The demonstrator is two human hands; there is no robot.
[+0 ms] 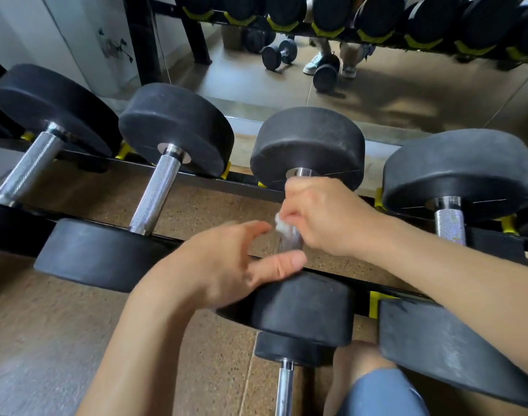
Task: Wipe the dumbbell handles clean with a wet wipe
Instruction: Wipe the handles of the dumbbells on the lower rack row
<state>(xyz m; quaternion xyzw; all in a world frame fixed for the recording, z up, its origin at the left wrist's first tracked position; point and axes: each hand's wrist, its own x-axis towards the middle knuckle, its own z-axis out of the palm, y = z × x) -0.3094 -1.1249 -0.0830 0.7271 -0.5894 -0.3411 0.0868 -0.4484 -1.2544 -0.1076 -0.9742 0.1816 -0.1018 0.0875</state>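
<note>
A row of black dumbbells with knurled chrome handles lies on a low rack. My right hand (322, 217) is wrapped around the handle (291, 240) of the third dumbbell (309, 145) from the left, with a white wet wipe (282, 223) bunched under its fingers. Most of that handle is hidden by the hand. My left hand (235, 265) hovers open just left of the handle, fingers spread and blurred, thumb near the dumbbell's near head (304, 310).
Neighbouring dumbbells lie left (154, 187) and right (450, 220) on the rack rail (226, 178). A mirror behind reflects an upper rack, loose dumbbells and feet. Another dumbbell (286, 349) stands below on the cork-coloured floor, beside my knee (376, 391).
</note>
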